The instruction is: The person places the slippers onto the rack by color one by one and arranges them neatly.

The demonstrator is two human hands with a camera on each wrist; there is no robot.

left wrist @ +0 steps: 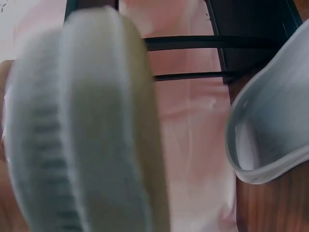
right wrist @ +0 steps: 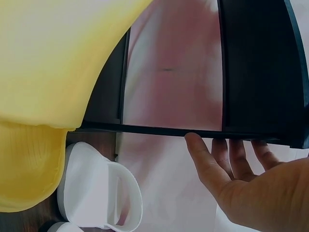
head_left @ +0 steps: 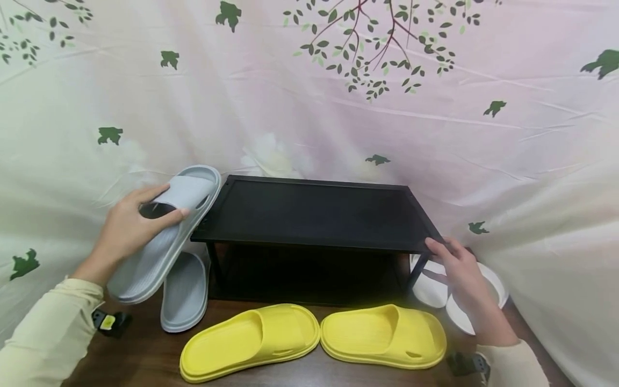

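Note:
My left hand grips a grey slipper by its strap, thumb on the near side. The slipper is raised and tilted at the left end of a black two-tier rack. In the left wrist view this slipper is close and blurred, hiding most of the hand. Below it, a second grey slipper lies on the table beside the rack's left leg. My right hand touches the rack's right edge. The right wrist view shows its fingertips against the side bar, fingers only slightly bent.
Two yellow slippers, a left one and a right one, lie end to end before the rack on the brown wooden table. White slippers stand at its right, partly behind my right hand. A leaf-patterned cloth hangs behind.

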